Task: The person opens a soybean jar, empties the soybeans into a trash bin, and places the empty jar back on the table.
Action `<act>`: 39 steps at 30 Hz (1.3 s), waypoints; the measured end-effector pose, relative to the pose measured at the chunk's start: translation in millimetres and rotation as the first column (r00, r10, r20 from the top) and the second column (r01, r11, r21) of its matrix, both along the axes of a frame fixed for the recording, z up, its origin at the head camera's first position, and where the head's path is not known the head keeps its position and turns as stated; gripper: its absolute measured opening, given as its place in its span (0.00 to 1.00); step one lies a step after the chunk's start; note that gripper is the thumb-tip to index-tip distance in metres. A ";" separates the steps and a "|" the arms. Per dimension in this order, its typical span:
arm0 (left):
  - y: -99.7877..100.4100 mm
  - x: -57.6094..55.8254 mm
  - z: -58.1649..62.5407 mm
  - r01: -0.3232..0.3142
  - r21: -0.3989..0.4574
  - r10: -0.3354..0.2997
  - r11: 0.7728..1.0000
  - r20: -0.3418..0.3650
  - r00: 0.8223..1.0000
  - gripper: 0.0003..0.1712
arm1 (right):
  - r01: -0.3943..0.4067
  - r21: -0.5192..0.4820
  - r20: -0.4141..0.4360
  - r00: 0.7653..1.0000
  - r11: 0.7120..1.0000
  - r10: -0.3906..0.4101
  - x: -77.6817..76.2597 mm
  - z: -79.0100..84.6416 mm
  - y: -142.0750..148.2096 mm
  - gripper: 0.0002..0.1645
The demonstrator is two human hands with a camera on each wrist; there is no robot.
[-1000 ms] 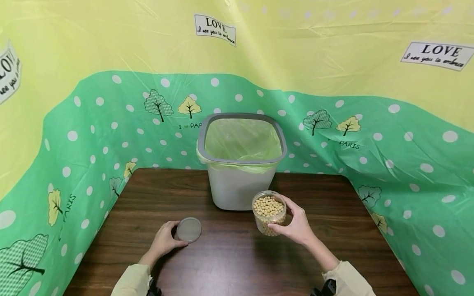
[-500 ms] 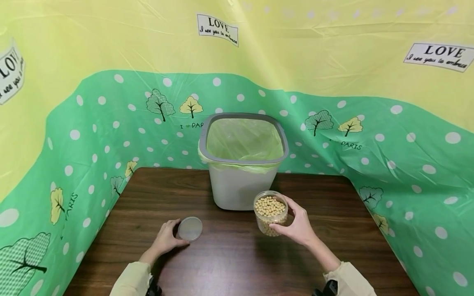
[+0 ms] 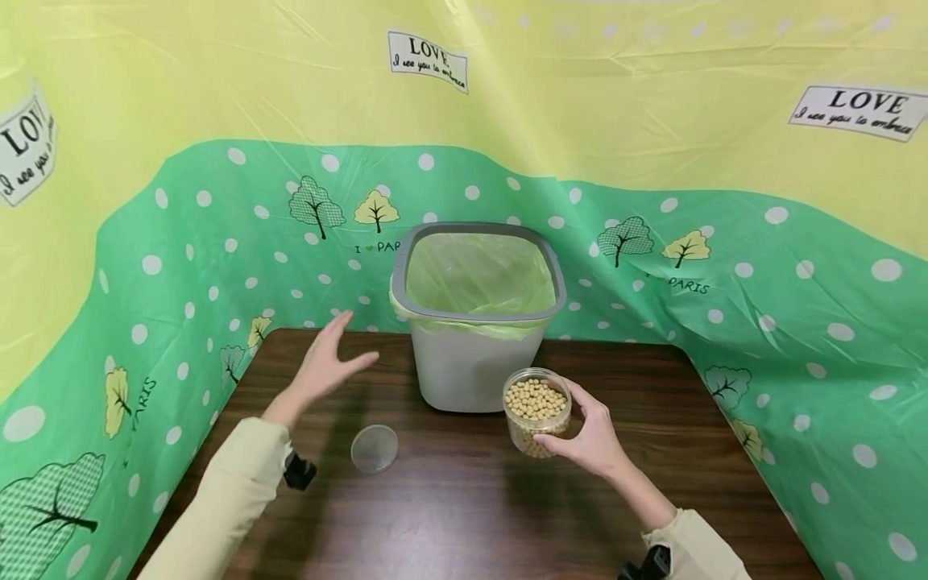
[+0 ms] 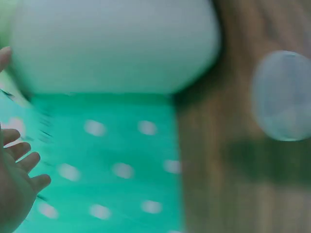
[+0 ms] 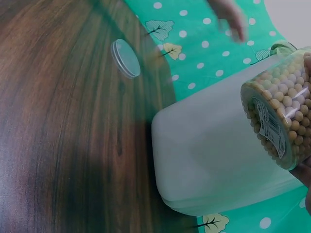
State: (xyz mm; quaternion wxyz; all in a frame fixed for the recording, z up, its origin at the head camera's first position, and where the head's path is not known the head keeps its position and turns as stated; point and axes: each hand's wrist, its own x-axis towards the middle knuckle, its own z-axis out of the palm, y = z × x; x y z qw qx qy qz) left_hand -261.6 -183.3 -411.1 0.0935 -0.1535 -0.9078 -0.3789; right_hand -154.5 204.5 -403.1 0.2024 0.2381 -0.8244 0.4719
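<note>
A clear open jar full of round beige beans is in my right hand, thumb in front and fingers round its far side. It is held up off the table in front of the bin, and a barcode label shows on its underside in the right wrist view. My left hand is in the air left of the bin, thumb and fingers spread, holding nothing. The round clear lid lies flat on the table, nearer to me than the left hand; the left wrist view shows the lid blurred.
A pale bin with a grey rim and a light green liner bag stands at the back middle of the dark wooden table. A green and yellow printed curtain hangs round the table's back and sides.
My left hand has let go of the lid and risen forward toward the bin's left side, its fingers spreading. The lid stays on the table. The jar has shifted slightly right and up in my right hand.
</note>
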 end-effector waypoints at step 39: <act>52.7 -41.3 72.0 0.063 -0.228 -0.076 0.972 -0.049 0.996 0.52 | 0.144 0.087 -0.174 0.976 0.986 -0.127 -31.5 56.3 57.2 0.57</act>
